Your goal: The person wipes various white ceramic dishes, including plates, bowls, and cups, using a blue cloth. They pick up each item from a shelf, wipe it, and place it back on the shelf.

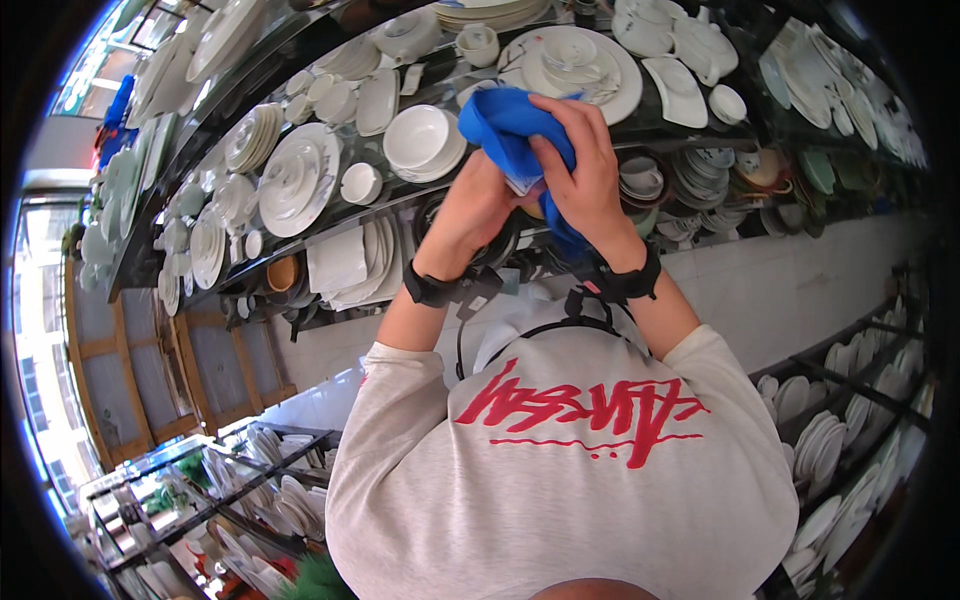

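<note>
Both hands are raised together at the edge of a display shelf of white tableware. My left hand (484,199) grips a small white ceramic piece (525,184), of which only a corner with bluish marking shows. A blue cloth (499,124) covers most of that piece, so its kind cannot be told. My right hand (581,161) clasps the cloth from the right, with fingers bent over its top, and one end hangs below the palm. Just beyond the hands, a large round plate (626,86) carries smaller dishes. Left of them stands a stack of white bowls (420,139).
A small white cup (361,184) sits near the shelf's front edge. Teapots (705,45) and a wavy dish (675,90) stand at the right. Stacked plates (701,180) fill the lower shelf. Wooden-framed panels (157,360) are at the left, and more dish racks (825,442) stand behind me.
</note>
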The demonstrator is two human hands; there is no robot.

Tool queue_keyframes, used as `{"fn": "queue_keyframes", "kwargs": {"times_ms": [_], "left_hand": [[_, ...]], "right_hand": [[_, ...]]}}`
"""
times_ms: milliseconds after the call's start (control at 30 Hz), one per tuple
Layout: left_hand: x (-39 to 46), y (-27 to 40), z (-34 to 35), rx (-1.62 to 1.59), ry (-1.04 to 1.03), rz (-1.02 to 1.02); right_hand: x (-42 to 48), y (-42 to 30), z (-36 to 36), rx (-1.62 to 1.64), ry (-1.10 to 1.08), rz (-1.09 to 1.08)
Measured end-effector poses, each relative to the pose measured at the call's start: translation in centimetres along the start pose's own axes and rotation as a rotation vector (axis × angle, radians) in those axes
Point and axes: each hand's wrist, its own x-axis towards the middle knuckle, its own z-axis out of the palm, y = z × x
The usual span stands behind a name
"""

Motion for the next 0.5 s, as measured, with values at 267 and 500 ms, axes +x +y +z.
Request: {"fn": "queue_keyframes", "kwargs": {"times_ms": [267,500], "left_hand": [[0.0,0.1,0.2,-0.097,-0.115,-0.238],[-0.5,-0.7,-0.7,-0.191,-0.102,-0.287]], "right_hand": [[-1.9,2.5,-1.9,0.409,-0.014,0.236],[-2.0,0.5,-2.5,0.312,-0.093,0.434]]}}
